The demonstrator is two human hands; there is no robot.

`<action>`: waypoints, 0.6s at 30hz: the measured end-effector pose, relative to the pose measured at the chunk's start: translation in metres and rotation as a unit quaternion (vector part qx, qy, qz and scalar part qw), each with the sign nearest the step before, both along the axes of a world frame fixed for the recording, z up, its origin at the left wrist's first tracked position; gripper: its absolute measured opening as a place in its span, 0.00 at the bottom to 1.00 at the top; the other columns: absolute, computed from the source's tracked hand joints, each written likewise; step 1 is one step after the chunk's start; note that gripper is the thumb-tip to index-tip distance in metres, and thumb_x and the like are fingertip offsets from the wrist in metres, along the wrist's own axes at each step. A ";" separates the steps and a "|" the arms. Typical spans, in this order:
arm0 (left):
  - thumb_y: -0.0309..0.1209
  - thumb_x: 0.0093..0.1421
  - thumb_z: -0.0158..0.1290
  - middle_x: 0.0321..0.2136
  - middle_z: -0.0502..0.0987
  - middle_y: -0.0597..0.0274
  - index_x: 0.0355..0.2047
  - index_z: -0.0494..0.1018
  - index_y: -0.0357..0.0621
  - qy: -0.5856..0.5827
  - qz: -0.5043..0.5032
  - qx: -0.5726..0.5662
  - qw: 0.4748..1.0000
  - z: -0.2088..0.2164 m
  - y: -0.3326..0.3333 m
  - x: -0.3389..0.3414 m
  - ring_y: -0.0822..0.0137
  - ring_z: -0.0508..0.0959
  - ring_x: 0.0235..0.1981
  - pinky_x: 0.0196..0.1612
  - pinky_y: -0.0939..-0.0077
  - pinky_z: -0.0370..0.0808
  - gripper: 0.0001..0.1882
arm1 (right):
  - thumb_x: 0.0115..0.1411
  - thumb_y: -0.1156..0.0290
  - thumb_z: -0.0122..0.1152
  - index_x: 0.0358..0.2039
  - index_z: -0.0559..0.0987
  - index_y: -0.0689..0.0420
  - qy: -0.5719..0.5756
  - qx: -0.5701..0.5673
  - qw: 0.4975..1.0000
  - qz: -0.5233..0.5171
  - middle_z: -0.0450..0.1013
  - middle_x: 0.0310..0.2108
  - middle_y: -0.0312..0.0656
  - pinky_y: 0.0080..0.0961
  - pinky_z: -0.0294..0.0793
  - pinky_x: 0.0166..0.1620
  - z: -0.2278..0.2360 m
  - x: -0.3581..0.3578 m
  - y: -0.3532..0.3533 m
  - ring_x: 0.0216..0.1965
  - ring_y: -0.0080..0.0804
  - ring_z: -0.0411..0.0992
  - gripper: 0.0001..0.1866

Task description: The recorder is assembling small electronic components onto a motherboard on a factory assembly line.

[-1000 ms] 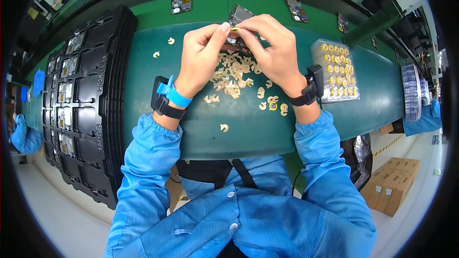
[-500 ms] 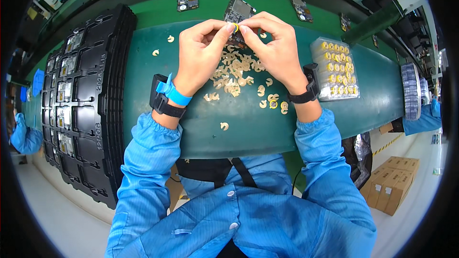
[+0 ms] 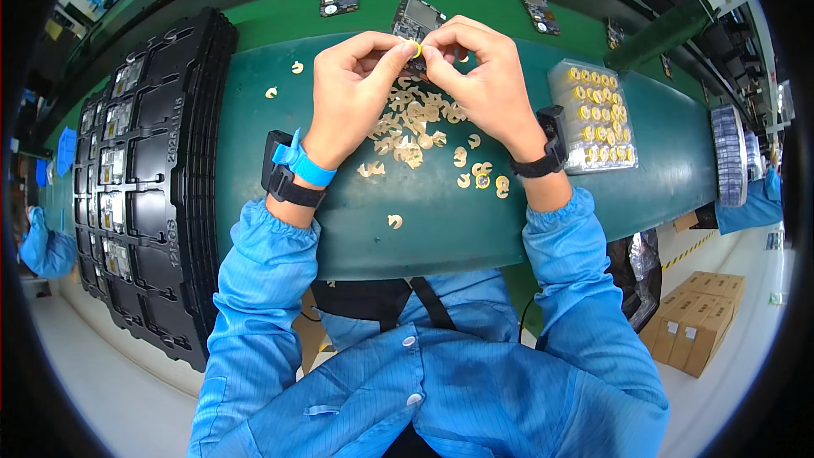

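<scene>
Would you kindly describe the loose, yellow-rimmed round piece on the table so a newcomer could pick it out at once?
On the dark green table, find the pile of cream notched discs, left of the clear plastic tray. Near the pile's lower right, in a small scattered group, lies the round piece. Its yellow rim sets it apart from the plain cream ones.

Yellow-rimmed disc [image 3: 416,49]: small, round, pinched between the fingertips of my left hand [image 3: 349,89] and right hand [image 3: 485,85], which partly cover it. Circuit board [image 3: 421,12]: dark, rectangular, bearing a grey plate toward its far end; set slantwise at the green surface's [image 3: 458,242] far edge, its near part half hidden by my fingers.
</scene>
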State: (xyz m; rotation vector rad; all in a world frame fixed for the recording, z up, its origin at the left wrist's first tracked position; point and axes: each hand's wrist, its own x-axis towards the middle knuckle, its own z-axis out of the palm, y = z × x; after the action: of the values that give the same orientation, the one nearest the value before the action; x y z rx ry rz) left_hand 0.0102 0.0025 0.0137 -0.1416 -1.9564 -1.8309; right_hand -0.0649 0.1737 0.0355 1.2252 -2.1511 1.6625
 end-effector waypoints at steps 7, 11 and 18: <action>0.27 0.66 0.61 0.32 0.85 0.59 0.40 0.82 0.31 0.020 0.024 0.038 0.999 -0.002 0.004 -0.001 0.75 0.83 0.33 0.38 0.80 0.80 0.09 | 0.54 0.76 0.67 0.30 0.82 0.62 0.018 -0.015 0.999 -0.027 0.74 0.26 0.37 0.21 0.70 0.32 -0.004 0.002 -0.004 0.27 0.23 0.69 0.05; 0.28 0.69 0.58 0.33 0.85 0.58 0.42 0.82 0.30 0.015 0.013 -0.021 1.000 -0.001 0.005 0.000 0.74 0.83 0.34 0.39 0.78 0.81 0.11 | 0.54 0.77 0.67 0.29 0.81 0.61 0.027 -0.023 0.999 -0.030 0.74 0.26 0.35 0.21 0.69 0.31 -0.006 0.004 -0.006 0.27 0.22 0.69 0.04; 0.29 0.71 0.55 0.35 0.84 0.59 0.42 0.81 0.29 0.016 -0.029 0.115 0.993 -0.003 -0.003 -0.003 0.72 0.83 0.35 0.41 0.73 0.84 0.12 | 0.55 0.78 0.66 0.31 0.81 0.63 0.018 -0.065 0.998 -0.018 0.73 0.27 0.33 0.17 0.67 0.32 0.002 0.004 -0.002 0.28 0.19 0.68 0.03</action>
State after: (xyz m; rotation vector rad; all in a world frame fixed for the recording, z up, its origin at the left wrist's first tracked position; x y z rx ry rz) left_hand 0.0072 -0.0006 0.0108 -0.1554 -1.7222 -2.0625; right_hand -0.0607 0.1717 0.0371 1.1650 -1.9962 1.7228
